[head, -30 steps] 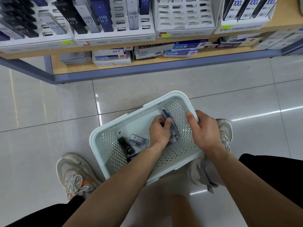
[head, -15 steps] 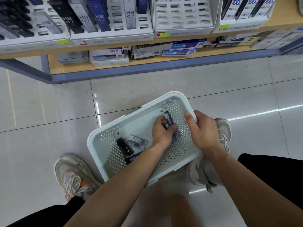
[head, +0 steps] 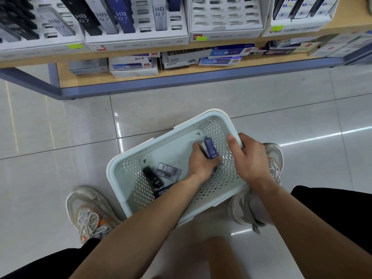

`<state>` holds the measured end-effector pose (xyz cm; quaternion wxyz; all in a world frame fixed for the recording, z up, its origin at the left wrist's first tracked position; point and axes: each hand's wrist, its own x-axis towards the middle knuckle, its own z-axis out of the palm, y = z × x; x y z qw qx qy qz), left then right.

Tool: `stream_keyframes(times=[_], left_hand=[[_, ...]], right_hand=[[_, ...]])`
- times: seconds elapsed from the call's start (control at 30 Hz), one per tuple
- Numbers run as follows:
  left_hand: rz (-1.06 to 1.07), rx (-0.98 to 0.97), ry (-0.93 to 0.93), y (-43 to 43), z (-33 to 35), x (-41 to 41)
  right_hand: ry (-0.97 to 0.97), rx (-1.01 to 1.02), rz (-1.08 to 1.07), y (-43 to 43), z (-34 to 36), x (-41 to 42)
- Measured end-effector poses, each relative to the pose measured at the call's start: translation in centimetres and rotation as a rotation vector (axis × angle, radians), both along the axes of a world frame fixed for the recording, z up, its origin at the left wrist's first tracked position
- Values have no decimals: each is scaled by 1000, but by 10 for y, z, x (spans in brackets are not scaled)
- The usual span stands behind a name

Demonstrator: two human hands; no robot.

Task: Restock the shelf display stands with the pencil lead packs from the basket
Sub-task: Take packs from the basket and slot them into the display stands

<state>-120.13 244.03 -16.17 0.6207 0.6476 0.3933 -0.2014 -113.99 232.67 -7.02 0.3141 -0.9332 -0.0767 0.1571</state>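
Observation:
A pale blue perforated basket (head: 128, 184) sits tilted on the floor between my feet. Inside it my left hand (head: 201, 164) grips a dark blue pencil lead pack (head: 211, 148) marked HB 07, with a grey pack partly hidden behind it. My right hand (head: 248, 158) holds the basket's right rim. A black pack (head: 153, 177), a clear grey pack (head: 168, 171) and a blue pack (head: 164, 191) lie on the basket floor. White display stands (head: 136, 40) on the shelf above hold upright HB 07 packs; one stand (head: 226, 29) shows only open slots.
The lower wooden shelf (head: 181, 74) holds stacked stationery boxes behind a blue-grey edge. My shoes (head: 90, 214) stand on the glossy tiled floor on either side of the basket. My knee shows at the bottom edge.
My left hand has gathered the blue pack up from the basket wall and turned it so its HB 07 label faces me. My right hand stays on the rim.

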Motion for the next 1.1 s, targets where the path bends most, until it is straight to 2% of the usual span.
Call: stream_keyframes(times=[0.2, 0.77, 1.1], left_hand=[[54, -60, -27, -7, -3, -5], [91, 27, -56, -14, 6, -6], [89, -92, -21, -6, -3, -6]], right_hand=[[-10, -14, 8, -1, 2, -2], [26, -49, 32, 2, 7, -2], [48, -22, 22, 6, 8, 0]])
